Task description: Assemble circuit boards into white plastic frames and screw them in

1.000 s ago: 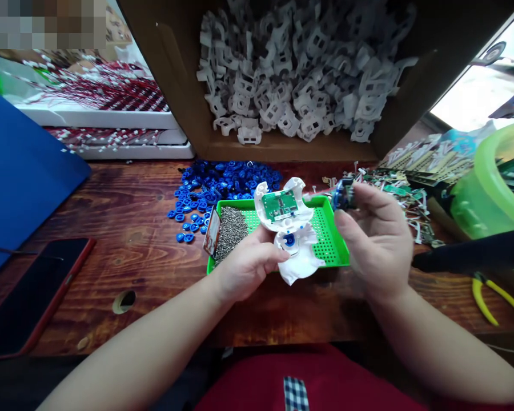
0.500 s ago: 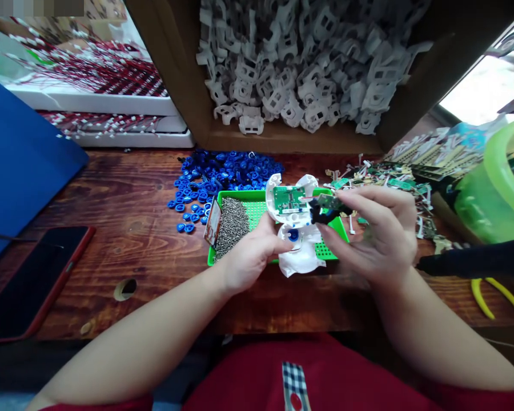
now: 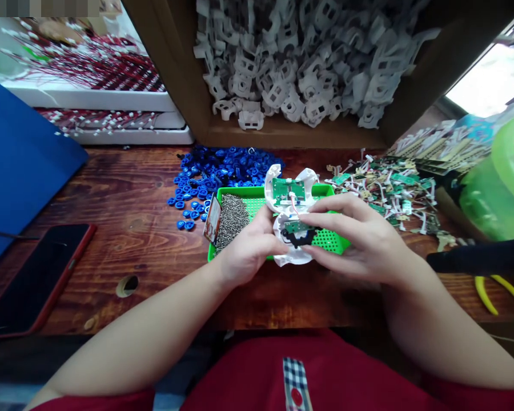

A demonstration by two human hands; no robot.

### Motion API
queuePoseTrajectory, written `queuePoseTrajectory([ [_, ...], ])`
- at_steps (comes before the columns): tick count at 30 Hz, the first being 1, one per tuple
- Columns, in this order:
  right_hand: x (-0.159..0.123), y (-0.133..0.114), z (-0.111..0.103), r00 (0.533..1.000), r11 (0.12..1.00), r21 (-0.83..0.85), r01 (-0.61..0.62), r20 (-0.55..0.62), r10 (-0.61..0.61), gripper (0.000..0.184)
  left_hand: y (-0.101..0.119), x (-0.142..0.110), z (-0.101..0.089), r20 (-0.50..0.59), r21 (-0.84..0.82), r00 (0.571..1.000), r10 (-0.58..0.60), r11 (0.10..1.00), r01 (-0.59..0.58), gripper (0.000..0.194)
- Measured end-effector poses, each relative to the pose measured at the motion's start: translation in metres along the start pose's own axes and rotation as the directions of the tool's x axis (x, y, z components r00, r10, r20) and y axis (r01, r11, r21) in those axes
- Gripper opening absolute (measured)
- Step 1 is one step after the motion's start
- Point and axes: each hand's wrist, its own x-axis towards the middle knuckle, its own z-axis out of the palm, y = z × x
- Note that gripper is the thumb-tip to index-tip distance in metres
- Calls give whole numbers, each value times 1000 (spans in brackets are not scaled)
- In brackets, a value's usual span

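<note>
In the head view, can see a glossy wooden table with dark grain, and behind the tray a brown box full of curved white parts. Can see also small blue caps, shiny metal screws in the perforated green tray, and a flat phone at left. Over the tray, holds the open white shell between thumb and fingers of the left hand; with the right hand, narrowly grips the black part at the shell's lower half
</note>
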Motion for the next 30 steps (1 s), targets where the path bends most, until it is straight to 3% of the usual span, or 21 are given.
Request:
queuePoseTrajectory([
  [4,0,-1,-1,998,999,-41,11,55,-8,36,-7,-2,-2,-21,146,999,29,989,-26,72],
  [10,0,-7,3,997,987,-158,4,79,9,34,-13,-5,1,-135,226,991,22,974,9,60],
  [19,1,-11,0,989,959,-268,97,130,-64,45,-14,-6,8,-205,408,962,182,909,-85,46],
  [24,1,-11,1,995,966,-243,86,73,-70,48,-12,-7,10,-220,399,952,214,910,-112,44],
  [26,1,-13,3,998,991,-130,-18,-61,10,44,-11,-7,10,-230,372,950,211,921,-114,43],
  [27,1,-14,4,983,993,-34,-117,-148,111,40,-11,-7,10,-236,358,951,202,928,-108,43],
  [29,1,-16,7,895,908,250,-336,-215,391,33,-12,-7,9,-242,342,951,192,934,-102,42],
  [30,2,-16,9,842,812,397,-427,-154,518,29,-13,-7,9,-241,348,949,202,931,-110,41],
])
